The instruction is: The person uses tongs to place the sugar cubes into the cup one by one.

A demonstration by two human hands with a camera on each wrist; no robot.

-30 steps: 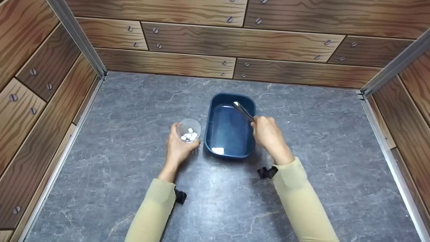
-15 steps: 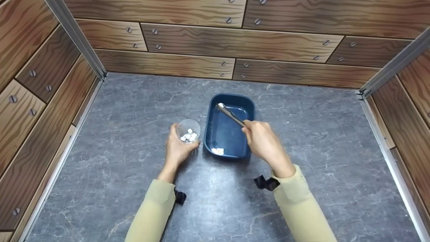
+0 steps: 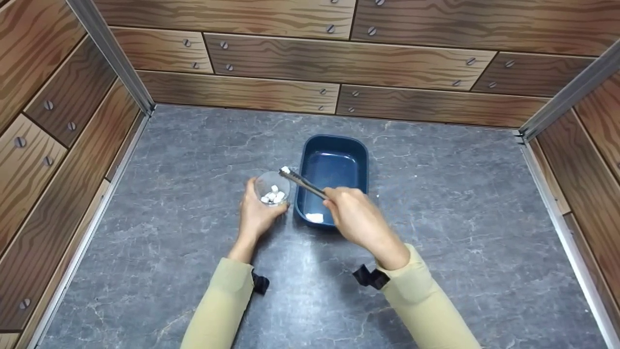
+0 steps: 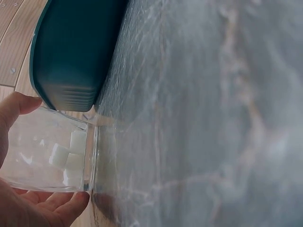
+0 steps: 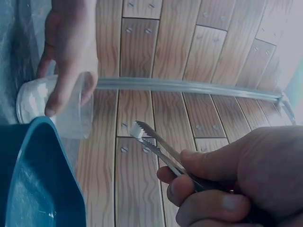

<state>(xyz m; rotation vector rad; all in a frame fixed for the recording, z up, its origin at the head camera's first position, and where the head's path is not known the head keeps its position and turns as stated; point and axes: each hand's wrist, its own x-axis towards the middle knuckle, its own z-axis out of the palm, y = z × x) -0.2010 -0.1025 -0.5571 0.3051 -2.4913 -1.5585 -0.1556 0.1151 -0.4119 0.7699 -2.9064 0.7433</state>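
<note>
My left hand (image 3: 255, 215) grips a clear cup (image 3: 263, 182) standing upright on the surface, thumb and fingers around its sides. Several white cubes (image 4: 73, 158) lie at the bottom of the cup. In my right hand (image 3: 361, 223) is a pair of metal tongs (image 3: 305, 184) with toothed tips. The tips pinch one white cube (image 5: 137, 130). In the head view they are over the cup's right rim; the right wrist view shows them apart from the cup. A deep blue rectangular container (image 3: 322, 186) stands just right of the cup, partly behind my right hand.
A bright white patch (image 3: 314, 218) shows at the container's near end; I cannot tell whether it is a reflection. Wood-patterned panels (image 3: 271, 92) wall the grey marbled surface (image 3: 203, 165) at the back and both sides. Metal rails (image 3: 116, 60) run up the corners.
My right hand has moved left and nearer to me, carrying the tongs and white cube from over the container to the cup. The left hand and cup have stayed put.
</note>
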